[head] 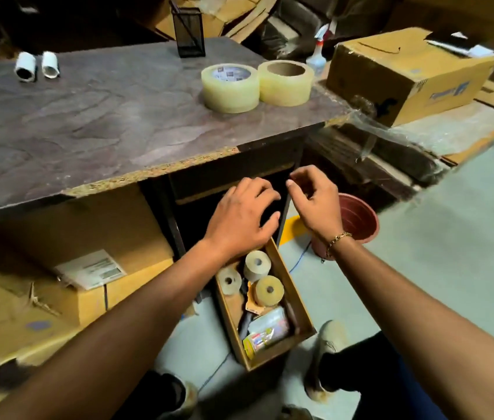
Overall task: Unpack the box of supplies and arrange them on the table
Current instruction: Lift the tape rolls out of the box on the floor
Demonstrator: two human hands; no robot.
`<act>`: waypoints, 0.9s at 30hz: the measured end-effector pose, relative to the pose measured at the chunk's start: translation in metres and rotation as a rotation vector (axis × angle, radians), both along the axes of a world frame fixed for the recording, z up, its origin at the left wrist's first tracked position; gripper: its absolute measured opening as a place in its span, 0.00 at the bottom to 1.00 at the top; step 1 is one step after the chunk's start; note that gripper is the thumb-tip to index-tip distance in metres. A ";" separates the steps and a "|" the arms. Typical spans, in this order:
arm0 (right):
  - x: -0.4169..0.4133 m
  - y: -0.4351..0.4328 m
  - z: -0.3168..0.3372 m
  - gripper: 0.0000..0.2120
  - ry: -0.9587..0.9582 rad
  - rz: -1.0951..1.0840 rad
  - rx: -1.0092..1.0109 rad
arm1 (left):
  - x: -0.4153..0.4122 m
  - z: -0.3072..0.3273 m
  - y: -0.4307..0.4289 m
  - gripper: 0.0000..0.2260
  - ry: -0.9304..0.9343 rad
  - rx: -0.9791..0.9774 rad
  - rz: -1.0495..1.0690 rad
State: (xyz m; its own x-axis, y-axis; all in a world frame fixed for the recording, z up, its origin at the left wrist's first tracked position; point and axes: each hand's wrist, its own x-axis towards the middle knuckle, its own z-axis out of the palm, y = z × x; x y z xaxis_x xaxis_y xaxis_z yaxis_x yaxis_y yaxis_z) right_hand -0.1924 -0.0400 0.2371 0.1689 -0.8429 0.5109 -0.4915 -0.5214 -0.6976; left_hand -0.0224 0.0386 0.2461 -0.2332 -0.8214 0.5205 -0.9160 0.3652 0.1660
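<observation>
An open cardboard box [301, 313] stands on the floor below the table edge. It holds three small paper rolls [257, 265] and plastic packets [267, 328]. My left hand [241, 216] hovers over the box's far end, fingers spread, holding nothing. My right hand [315, 198] is just to its right, fingers loosely curled and empty, a chain on the wrist. On the dark table [88, 125] stand two large clear tape rolls [230, 87] side by side, a black mesh pen holder [188, 31] and two small white rolls [37, 65].
A closed cardboard carton [406, 71] sits to the right of the table, with a spray bottle [318, 53] behind it. A red-brown plastic pot [357, 219] stands on the floor by my right wrist. More cartons [57, 268] fill the space under the table at left. My shoes are near the box.
</observation>
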 end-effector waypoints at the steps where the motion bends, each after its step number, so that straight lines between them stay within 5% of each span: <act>1: -0.002 0.003 -0.017 0.05 0.037 -0.004 0.038 | 0.002 -0.017 0.001 0.16 0.008 0.052 0.012; 8: -0.013 0.023 -0.134 0.08 0.199 -0.063 0.333 | 0.024 -0.126 -0.013 0.19 -0.008 0.354 0.049; 15: -0.010 0.041 -0.256 0.27 0.432 -0.043 0.741 | 0.038 -0.242 -0.039 0.20 0.012 0.577 0.011; 27: 0.010 0.017 -0.370 0.52 0.984 0.126 0.665 | 0.030 -0.349 -0.099 0.25 -0.025 0.718 0.005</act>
